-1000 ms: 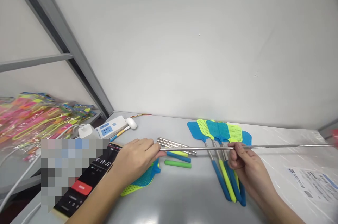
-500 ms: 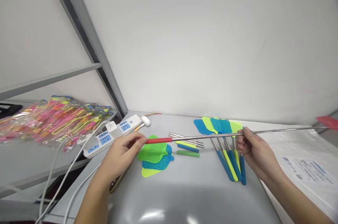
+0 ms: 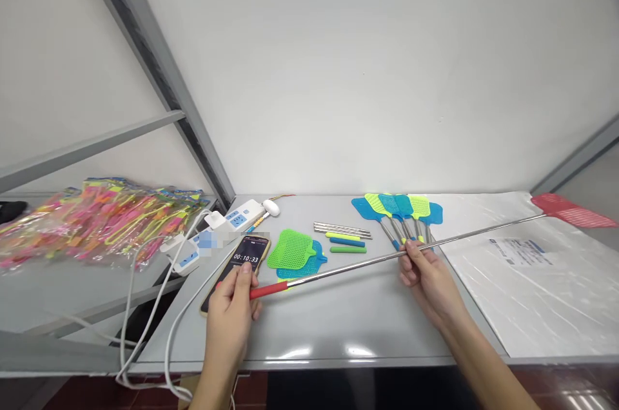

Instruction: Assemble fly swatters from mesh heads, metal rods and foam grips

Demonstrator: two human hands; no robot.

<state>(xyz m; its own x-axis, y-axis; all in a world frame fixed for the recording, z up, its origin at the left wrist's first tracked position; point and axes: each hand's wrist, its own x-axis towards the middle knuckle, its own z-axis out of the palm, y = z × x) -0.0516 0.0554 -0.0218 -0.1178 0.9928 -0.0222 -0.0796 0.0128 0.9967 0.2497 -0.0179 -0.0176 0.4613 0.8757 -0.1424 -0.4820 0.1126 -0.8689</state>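
Observation:
A red fly swatter (image 3: 358,263) with an extended metal rod stretches across the table, tilted up to the right. My left hand (image 3: 234,299) is closed round its red grip. Farther along, my right hand (image 3: 425,271) pinches the metal rod. The red perforated head (image 3: 573,211) is at the far right. Under and behind the rod lie a green swatter head (image 3: 290,249) and a blue swatter head (image 3: 319,258). Several assembled swatters (image 3: 396,205) in blue and yellow-green are fanned out behind my right hand, their handles partly hidden by it.
Metal rods (image 3: 341,229) and loose grips, including a green grip (image 3: 348,249), lie mid-table. A phone (image 3: 251,250) showing a timer sits beside my left hand. Power strips (image 3: 242,215) and white cables (image 3: 129,307) run along the left. Bagged colourful items (image 3: 111,216) lie left; white plastic packaging (image 3: 483,294) lies right.
The swatter's grip end has come lower and nearer, its head swinging further into view. My right hand has shifted left and down; the camera view has tilted, uncovering the phone and table's front edge.

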